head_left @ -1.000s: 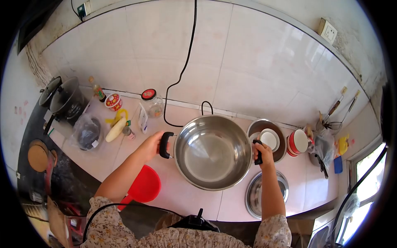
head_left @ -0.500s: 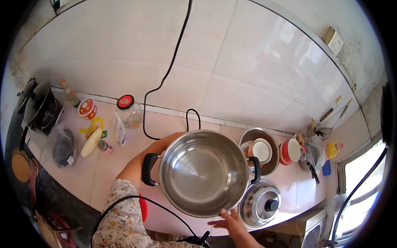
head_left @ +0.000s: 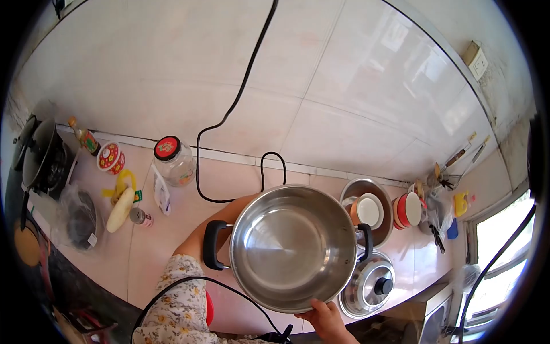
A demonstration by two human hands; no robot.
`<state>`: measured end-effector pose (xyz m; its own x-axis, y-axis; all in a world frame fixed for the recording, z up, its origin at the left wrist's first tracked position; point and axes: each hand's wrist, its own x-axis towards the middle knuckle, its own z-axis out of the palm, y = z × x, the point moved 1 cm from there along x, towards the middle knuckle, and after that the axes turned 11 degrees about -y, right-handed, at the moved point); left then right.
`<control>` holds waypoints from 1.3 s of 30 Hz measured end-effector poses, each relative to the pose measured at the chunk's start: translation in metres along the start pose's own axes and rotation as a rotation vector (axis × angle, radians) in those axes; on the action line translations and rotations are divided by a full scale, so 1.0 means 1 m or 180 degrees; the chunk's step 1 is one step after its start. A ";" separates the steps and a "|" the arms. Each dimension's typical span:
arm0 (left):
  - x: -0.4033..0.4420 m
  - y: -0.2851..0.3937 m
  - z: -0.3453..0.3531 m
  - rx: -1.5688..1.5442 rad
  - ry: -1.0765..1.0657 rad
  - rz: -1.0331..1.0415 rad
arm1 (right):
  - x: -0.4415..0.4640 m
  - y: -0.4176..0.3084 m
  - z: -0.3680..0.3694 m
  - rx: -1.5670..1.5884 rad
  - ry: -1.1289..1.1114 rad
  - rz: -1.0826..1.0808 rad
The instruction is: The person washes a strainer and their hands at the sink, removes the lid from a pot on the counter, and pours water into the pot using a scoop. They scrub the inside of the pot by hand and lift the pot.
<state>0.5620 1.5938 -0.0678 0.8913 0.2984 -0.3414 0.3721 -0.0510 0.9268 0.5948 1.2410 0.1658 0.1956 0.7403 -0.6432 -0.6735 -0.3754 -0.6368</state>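
A steel pot (head_left: 293, 246) with two black side handles is held up over the counter, its shiny inside facing me. My right hand (head_left: 325, 321) grips its near rim, the thumb over the edge and the fingers bent beneath. My left forearm (head_left: 215, 229), in a flowered sleeve, reaches behind the pot; the left hand itself is hidden there. Just right of the pot lies a steel lid (head_left: 368, 285) with a black knob. Behind the right handle sits a steel basin (head_left: 385, 229) holding small bowls (head_left: 366, 210).
Red-and-white bowls (head_left: 408, 209) and utensils stand to the right. On the left are a glass jar (head_left: 177, 163), a white radish (head_left: 120, 211), a spice shaker (head_left: 140, 217), a patterned tub (head_left: 110, 157) and a bagged black pan (head_left: 81, 221). A black cord (head_left: 235, 103) hangs down the wall.
My right hand, with fingers spread below the rim before, has closed on the pot's near edge. The pot has shifted slightly right and down in the view.
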 end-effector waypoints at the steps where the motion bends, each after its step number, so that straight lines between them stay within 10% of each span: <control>1: -0.002 -0.002 0.001 -0.0002 -0.0007 0.0006 | 0.001 -0.001 0.001 -0.0021 0.0005 0.0003; 25: -0.022 0.033 -0.031 -0.0286 0.0514 0.0691 | 0.008 0.013 -0.008 0.0513 -0.0313 -0.0400; 32: -0.240 0.076 -0.042 -0.0331 0.1097 0.0044 | 0.013 0.019 -0.012 0.0504 -0.0423 -0.0617; 39: -0.490 0.022 0.025 0.1366 0.3174 -0.1158 | 0.022 0.019 -0.016 0.0395 -0.0360 -0.0689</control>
<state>0.1401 1.4221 0.1163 0.1817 0.9754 -0.1247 0.7944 -0.0708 0.6033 0.5977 1.2410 0.1331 0.2684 0.8561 -0.4417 -0.7082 -0.1355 -0.6929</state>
